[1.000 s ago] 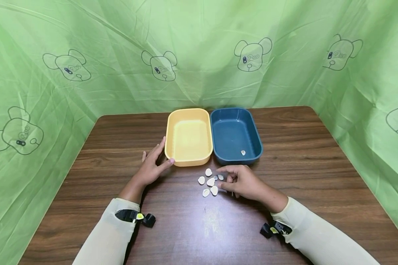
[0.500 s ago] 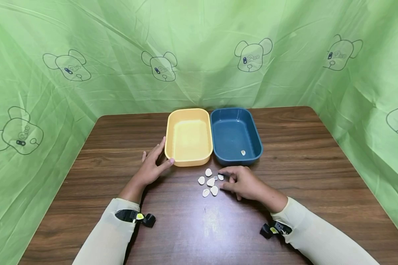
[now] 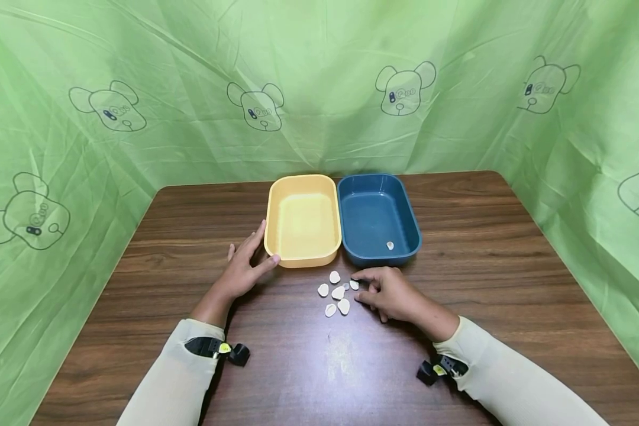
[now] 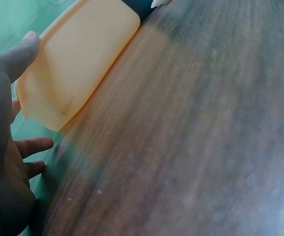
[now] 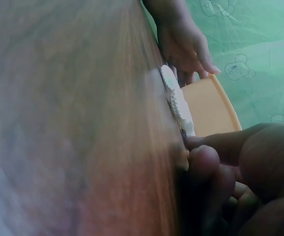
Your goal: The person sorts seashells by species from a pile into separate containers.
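A loose group of small white seashells (image 3: pixel 338 293) lies on the table in front of two plastic tubs. My right hand (image 3: pixel 396 293) is low over the group's right side, index finger and thumb apart around a small shell (image 3: pixel 354 285). In the right wrist view, fingertips sit right by the row of ridged shells (image 5: pixel 177 101). My left hand (image 3: pixel 241 272) touches the near left corner of the yellow tub (image 3: pixel 302 262) with spread fingers, the thumb at its rim. To the right stands the blue tub (image 3: pixel 380 260), with a single shell (image 3: pixel 390 245) inside.
Dark wood-grain table (image 3: pixel 191 219) under everything, its back edge just behind the tubs. A green curtain (image 3: pixel 319 89) with printed bear faces hangs around the back and sides. Both wrists carry strapped black cameras (image 3: pixel 239 354).
My right hand has drawn back slightly to the right, and the small shell beside its fingertips shows more clearly. The left hand and both tubs have stayed in place.
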Available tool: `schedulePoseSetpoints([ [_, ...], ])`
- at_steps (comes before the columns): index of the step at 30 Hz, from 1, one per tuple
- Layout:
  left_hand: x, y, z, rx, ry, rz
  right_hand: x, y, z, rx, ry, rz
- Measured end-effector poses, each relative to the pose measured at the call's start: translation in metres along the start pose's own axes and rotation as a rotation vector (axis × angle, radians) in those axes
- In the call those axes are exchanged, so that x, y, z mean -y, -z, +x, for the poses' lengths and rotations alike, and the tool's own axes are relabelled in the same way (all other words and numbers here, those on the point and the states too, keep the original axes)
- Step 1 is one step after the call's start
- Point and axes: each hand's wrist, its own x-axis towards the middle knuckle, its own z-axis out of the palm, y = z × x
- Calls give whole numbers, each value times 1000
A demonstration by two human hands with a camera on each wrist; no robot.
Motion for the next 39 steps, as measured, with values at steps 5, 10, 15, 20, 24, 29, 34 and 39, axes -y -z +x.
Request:
schedulePoseSetpoints([
  [5, 6, -3, 1, -28, -30, -26, -2, -1, 2, -20, -16, -9],
  [10, 8, -4, 1, -39, -48, -48, -2, -2, 3, -42, -43, -15],
  [15, 10, -4, 3, -34, -49, -57, 0, -3, 3, -54, -60, -14],
  [20, 4, -2, 2, -17, -10, -20, 2, -4, 2, -65, -63, -22],
  [24, -1, 0, 1, -7, 3, -5, 2, -4, 3, -69, -58, -29],
  [29, -1, 0, 2, -11, 3, -16, 3, -3, 3, -74, -52, -38],
  [34, -2, 1, 0, 2, 8, 2, 2, -5, 2, -72, -49, -45],
  [39, -1, 0, 1, 5, 12, -1, 1, -6, 1, -83, -26, -52],
])
